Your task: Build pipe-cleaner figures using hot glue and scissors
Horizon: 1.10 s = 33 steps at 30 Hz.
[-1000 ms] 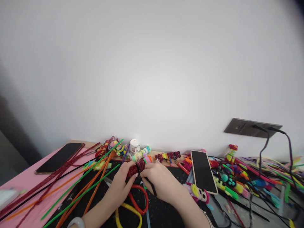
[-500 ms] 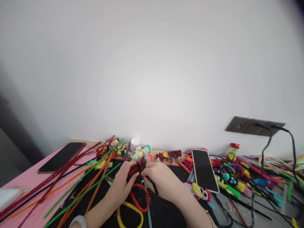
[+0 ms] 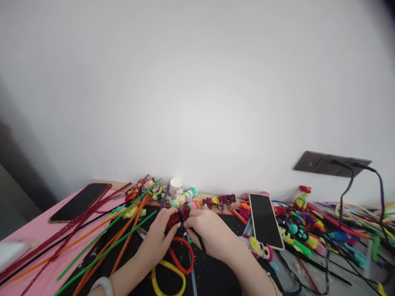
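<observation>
My left hand [image 3: 158,234] is closed around a dark red pipe-cleaner figure [image 3: 185,212], which has pink and orange at its far end. Pressed against the same figure, my right hand [image 3: 212,235] pinches a black pipe cleaner [image 3: 201,243] whose free end hangs below the fingers. A black band crosses the figure between my two hands. Just under them lies a pair of scissors with a red handle loop [image 3: 191,253] and a yellow one [image 3: 183,283]. My fingers partly hide the figure.
Loose orange and green pipe cleaners [image 3: 108,246] lie at left, near a dark phone [image 3: 78,202]. Behind my hands stand a paper cup [image 3: 176,188] and another dark red figure [image 3: 219,200]. At right are a light-framed phone [image 3: 266,222], several small figures and plugged-in cables [image 3: 382,197].
My hands keep nearly the same grip and place on the figure. The view has shifted very slightly; nothing else visibly differs.
</observation>
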Available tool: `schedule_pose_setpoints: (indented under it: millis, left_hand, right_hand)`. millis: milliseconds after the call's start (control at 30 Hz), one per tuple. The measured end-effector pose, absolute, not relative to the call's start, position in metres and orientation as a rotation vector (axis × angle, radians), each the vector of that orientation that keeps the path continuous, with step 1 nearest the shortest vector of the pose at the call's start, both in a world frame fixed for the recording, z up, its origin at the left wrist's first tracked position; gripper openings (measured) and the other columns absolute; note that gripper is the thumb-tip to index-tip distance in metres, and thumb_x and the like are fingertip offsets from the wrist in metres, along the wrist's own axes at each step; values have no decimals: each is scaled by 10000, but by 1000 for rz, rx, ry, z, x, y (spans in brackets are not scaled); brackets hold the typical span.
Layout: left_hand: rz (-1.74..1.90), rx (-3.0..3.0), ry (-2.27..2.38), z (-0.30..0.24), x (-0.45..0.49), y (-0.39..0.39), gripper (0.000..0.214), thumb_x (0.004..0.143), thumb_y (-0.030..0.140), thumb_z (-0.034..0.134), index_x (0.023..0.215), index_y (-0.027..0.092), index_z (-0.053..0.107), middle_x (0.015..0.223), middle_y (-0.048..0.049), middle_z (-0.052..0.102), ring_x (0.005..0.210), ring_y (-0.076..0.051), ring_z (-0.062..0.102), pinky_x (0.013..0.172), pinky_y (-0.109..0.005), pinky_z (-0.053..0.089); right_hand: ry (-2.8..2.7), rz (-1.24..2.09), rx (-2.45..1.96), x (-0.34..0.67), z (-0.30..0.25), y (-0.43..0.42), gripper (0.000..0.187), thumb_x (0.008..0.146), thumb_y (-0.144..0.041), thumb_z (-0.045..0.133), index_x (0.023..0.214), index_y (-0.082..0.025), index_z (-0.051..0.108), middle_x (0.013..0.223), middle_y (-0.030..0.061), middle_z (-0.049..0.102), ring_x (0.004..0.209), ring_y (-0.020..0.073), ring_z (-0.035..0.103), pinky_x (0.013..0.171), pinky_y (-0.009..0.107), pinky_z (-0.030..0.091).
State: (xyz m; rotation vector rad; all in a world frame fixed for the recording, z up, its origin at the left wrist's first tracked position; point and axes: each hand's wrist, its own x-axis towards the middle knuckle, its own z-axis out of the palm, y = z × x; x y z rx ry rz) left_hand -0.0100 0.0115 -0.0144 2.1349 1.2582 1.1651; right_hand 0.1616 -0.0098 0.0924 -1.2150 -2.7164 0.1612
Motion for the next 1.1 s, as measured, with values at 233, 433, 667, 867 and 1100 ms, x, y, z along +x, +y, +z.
schedule_pose_setpoints:
  millis: [233, 433, 667, 867, 1100]
  left_hand:
    - [1183, 2125, 1248, -15, -10, 11, 263, 856, 194, 438, 1115, 236, 427, 1040, -65, 544, 1011, -225, 520, 893, -382, 421]
    - [1151, 2131, 1230, -15, -11, 11, 245, 870, 197, 414, 1111, 239, 407, 1030, -75, 522, 1008, -236, 510, 897, -429, 411]
    - [1162, 2126, 1231, -14, -10, 12, 232, 870, 203, 413, 1099, 235, 422, 1017, -75, 527, 994, -240, 519, 884, -439, 423]
    - [1193, 2121, 1247, -15, -10, 11, 249, 851, 200, 447, 1097, 229, 451, 1021, -68, 557, 998, -231, 532, 889, -402, 435]
    - [1178, 2138, 1253, -15, -10, 11, 243, 859, 204, 444, 1100, 230, 452, 1021, -71, 552, 1004, -229, 525, 895, -405, 433]
  right_hand:
    - [-2713, 154, -1218, 163, 91, -10, 200, 848, -144, 453, 719, -139, 606, 773, 46, 618, 699, 147, 562, 604, 230, 363]
    - [-2715, 157, -1217, 162, 91, -10, 204, 851, -141, 452, 726, -136, 613, 767, 47, 619, 698, 150, 564, 616, 229, 366]
    - [-2723, 169, -1206, 162, 94, -10, 184, 837, -128, 469, 744, -140, 626, 778, 47, 623, 719, 153, 569, 630, 229, 378]
    - [-2720, 146, -1197, 163, 91, -9, 178, 831, -132, 469, 737, -142, 619, 765, 45, 623, 717, 157, 571, 640, 231, 389]
    - [-2715, 172, -1196, 164, 91, -9, 175, 828, -123, 465, 750, -139, 622, 779, 51, 621, 743, 161, 571, 675, 234, 391]
